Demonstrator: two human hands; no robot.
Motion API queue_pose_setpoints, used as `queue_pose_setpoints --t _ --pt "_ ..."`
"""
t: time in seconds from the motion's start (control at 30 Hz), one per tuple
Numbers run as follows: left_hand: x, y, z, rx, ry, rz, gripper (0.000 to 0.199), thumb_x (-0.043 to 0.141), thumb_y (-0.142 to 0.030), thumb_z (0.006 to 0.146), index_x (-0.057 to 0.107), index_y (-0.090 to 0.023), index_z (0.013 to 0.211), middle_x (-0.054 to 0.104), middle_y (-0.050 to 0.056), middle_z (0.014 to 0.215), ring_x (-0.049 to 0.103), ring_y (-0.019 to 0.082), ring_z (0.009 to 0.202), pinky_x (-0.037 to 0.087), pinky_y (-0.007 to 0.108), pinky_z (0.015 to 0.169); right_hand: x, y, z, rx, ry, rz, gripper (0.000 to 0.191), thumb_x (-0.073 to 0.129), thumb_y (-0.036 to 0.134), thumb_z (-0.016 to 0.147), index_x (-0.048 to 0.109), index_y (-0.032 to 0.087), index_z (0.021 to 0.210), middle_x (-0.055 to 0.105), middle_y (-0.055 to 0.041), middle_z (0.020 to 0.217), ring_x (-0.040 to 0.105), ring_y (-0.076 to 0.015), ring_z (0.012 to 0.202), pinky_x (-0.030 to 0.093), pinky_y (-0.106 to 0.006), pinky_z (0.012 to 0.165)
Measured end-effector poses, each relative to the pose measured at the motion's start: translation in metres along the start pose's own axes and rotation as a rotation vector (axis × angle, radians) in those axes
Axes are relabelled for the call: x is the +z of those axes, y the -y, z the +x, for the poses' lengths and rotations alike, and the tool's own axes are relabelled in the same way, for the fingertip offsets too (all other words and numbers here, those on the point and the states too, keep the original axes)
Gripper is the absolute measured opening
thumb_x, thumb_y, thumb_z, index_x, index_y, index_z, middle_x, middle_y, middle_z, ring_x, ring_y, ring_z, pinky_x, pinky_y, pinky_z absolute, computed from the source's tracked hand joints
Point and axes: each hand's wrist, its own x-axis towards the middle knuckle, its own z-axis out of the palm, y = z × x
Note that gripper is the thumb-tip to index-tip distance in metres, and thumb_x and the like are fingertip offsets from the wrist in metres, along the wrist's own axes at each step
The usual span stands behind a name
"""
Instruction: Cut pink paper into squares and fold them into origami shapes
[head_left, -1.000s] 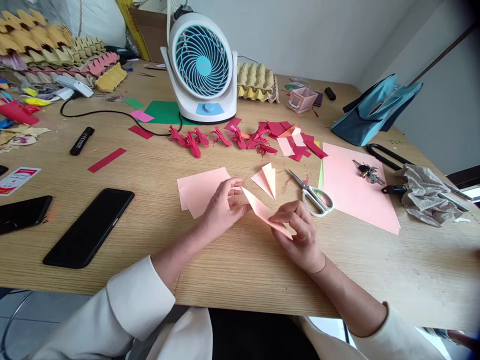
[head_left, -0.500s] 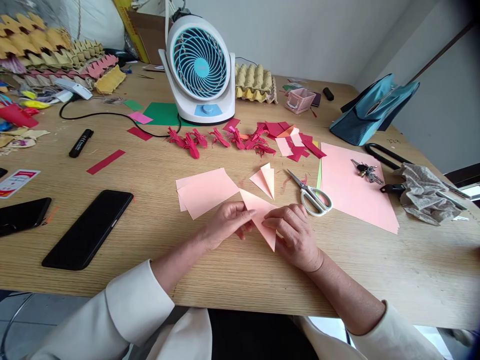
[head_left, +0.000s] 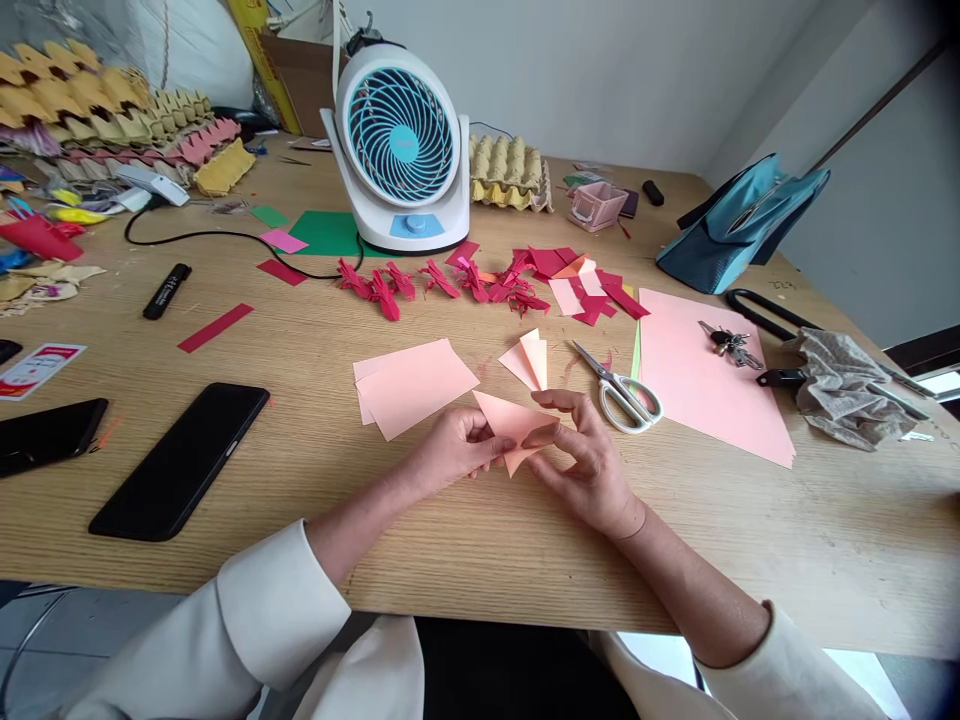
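A folded piece of pink paper (head_left: pixel 502 418) is held just above the table between my two hands. My left hand (head_left: pixel 454 448) pinches its left side, thumb on top and the other fingers curled beneath. At the paper's right side, my right hand (head_left: pixel 589 465) has its fingers curved around the edge, the index finger raised. That side bows open and shows a shaded inner fold. Just beyond lies a pleated pink paper piece (head_left: pixel 529 360). Two flat pink sheets (head_left: pixel 416 385) overlap to the left. White-handled scissors (head_left: pixel 622 392) rest right of my right hand.
Red folded paper figures (head_left: pixel 382 290) and red scraps (head_left: pixel 555 262) lie farther back, before a white fan (head_left: pixel 405 150). Keys (head_left: pixel 729 345) sit on a large pink sheet (head_left: pixel 712 410) at the right. A black phone (head_left: pixel 180 460) lies at the left.
The paper's lower right corner has swung up and its right side now bows open. My right hand's fingers have spread from a closer pinch. The left hand still grips the paper.
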Motion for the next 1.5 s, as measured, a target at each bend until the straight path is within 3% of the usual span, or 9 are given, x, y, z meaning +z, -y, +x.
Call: queue_pose_setpoints --t 0.23,0.4,0.63,0.8,0.97,1.5 --pt "0.002 -0.001 -0.003 -0.024 0.054 0.059 0.029 0.066 -0.042 0.079 0.068 -0.014 0.087 0.057 -0.001 0.061 0.047 0.007 0.047 0.036 0.016 0.037 0.009 -0.010 0.002 0.274 0.003 0.424 0.015 0.071 0.035 0.082 0.066 0.021 0.081 0.060 -0.0084 0.106 0.059 -0.0217 0.102 0.048 -0.038 0.088" --pt "0.000 -0.003 -0.002 0.009 -0.035 0.033 0.027 0.066 -0.040 0.079 0.065 -0.015 0.090 0.056 -0.002 0.064 0.050 0.008 0.051 0.038 0.016 0.037 0.013 -0.013 0.003 0.383 -0.007 0.548 0.022 0.073 0.038 0.079 0.062 0.020 0.073 0.061 -0.0071 0.100 0.059 -0.0197 0.095 0.048 -0.034 0.084" --pt "-0.003 -0.005 -0.003 0.134 -0.153 -0.056 0.025 0.060 -0.033 0.082 0.060 -0.016 0.100 0.065 0.004 0.090 0.060 0.013 0.074 0.049 0.018 0.047 0.013 -0.007 0.003 0.480 0.011 0.524 0.026 0.072 0.041 0.078 0.059 0.019 0.073 0.059 -0.0023 0.082 0.055 -0.0137 0.072 0.045 -0.025 0.065" --pt "-0.002 -0.006 -0.004 0.112 -0.186 -0.020 0.016 0.060 -0.030 0.081 0.060 -0.015 0.086 0.062 0.001 0.079 0.052 0.007 0.057 0.040 0.015 0.043 0.014 -0.002 0.003 0.524 0.048 0.481 0.032 0.070 0.047 0.078 0.059 0.018 0.073 0.054 0.0001 0.070 0.046 -0.0117 0.062 0.038 -0.023 0.054" --pt "-0.001 -0.011 -0.006 0.164 -0.174 -0.075 0.020 0.058 -0.033 0.084 0.060 -0.015 0.093 0.062 0.002 0.076 0.059 0.012 0.066 0.043 0.017 0.043 0.015 -0.005 0.002 0.542 0.050 0.462 0.033 0.070 0.048 0.078 0.056 0.018 0.073 0.047 0.0028 0.065 0.038 -0.0100 0.058 0.033 -0.023 0.052" --pt "-0.001 -0.006 -0.005 0.162 -0.240 -0.064 0.024 0.064 -0.038 0.081 0.060 -0.015 0.080 0.061 0.001 0.068 0.060 0.012 0.061 0.046 0.018 0.042 0.017 -0.006 -0.001 0.512 0.068 0.437 0.029 0.068 0.040 0.080 0.052 0.018 0.070 0.048 0.0022 0.068 0.041 -0.0105 0.059 0.033 -0.023 0.053"
